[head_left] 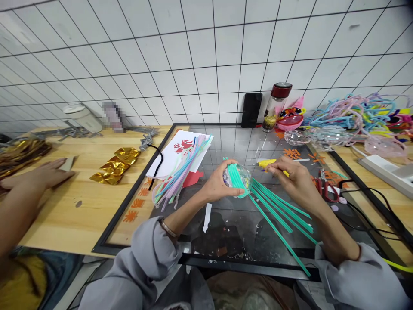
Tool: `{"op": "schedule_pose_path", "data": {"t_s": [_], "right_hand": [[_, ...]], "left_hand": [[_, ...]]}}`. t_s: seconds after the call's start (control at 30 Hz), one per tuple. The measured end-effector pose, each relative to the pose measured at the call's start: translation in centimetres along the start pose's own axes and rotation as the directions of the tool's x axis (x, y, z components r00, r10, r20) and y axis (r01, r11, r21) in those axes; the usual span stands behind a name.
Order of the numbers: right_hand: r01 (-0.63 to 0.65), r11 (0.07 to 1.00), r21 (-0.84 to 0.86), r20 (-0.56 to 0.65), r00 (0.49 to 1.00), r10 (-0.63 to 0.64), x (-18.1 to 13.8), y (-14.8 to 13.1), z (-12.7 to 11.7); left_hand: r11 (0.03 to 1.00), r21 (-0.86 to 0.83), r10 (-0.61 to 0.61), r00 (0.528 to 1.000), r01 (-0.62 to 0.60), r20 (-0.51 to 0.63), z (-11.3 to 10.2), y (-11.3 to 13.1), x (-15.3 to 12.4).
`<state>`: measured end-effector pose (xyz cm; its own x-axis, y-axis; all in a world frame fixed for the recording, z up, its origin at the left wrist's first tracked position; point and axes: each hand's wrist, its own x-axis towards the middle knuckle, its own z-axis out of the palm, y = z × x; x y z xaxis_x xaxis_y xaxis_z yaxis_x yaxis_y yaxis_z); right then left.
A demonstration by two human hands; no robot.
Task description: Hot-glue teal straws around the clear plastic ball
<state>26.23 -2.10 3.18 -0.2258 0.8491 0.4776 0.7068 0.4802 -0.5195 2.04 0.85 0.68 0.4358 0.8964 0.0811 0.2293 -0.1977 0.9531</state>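
My left hand point(215, 186) is closed around a clear plastic ball point(238, 177) with several teal plastic tubes point(280, 213) fixed across it; the tubes trail down to the right over the glass mat point(226, 224). My right hand point(295, 176) is closed on a yellow pen-like tool point(267, 163), its tip pointing left toward the ball. Both hands hover just above the mat, close together.
A bundle of pastel tubes point(180, 172) lies on white paper left of the ball. Gold foil pieces point(116, 164) sit on the wooden table. Another person's hand point(43, 172) rests at left. Red scissors point(325, 189), cables, a phone point(251, 110), a jar point(275, 105) and coloured tube items point(358, 116) crowd the right.
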Motion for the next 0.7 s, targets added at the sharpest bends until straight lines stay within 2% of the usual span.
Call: {"op": "schedule_pose_path", "data": {"t_s": [0.1, 0.17, 0.33, 0.43, 0.6, 0.7], "right_hand": [[-0.075, 0.985, -0.153, -0.046, 0.997, 0.069, 0.0, 2.2, -0.3], [-0.119, 0.977, -0.176, -0.056, 0.992, 0.111, 0.0, 3.1, -0.2], [-0.279, 0.96, 0.007, -0.105, 0.955, 0.278, -0.2, 3.3, 0.4], [-0.379, 0.918, 0.116, -0.082, 0.918, 0.389, -0.3, 3.2, 0.7], [-0.398, 0.903, 0.161, -0.118, 0.901, 0.418, -0.5, 4.0, 1.3], [-0.326, 0.939, 0.108, -0.102, 0.936, 0.337, -0.6, 4.6, 1.4]], "left_hand": [[1.0, -0.009, 0.001, 1.0, -0.001, 0.013, 0.0, -0.1, 0.0], [1.0, -0.006, 0.004, 1.0, -0.004, 0.013, 0.0, -0.1, 0.1], [1.0, -0.004, 0.027, 1.0, -0.027, -0.005, 0.0, -0.2, 0.1], [1.0, -0.002, 0.026, 1.0, -0.026, -0.002, 0.0, -0.3, 0.1], [1.0, -0.009, 0.018, 1.0, -0.018, 0.008, 0.0, -0.3, 0.0], [1.0, -0.015, 0.011, 1.0, -0.011, 0.004, 0.0, -0.1, 0.1]]}}
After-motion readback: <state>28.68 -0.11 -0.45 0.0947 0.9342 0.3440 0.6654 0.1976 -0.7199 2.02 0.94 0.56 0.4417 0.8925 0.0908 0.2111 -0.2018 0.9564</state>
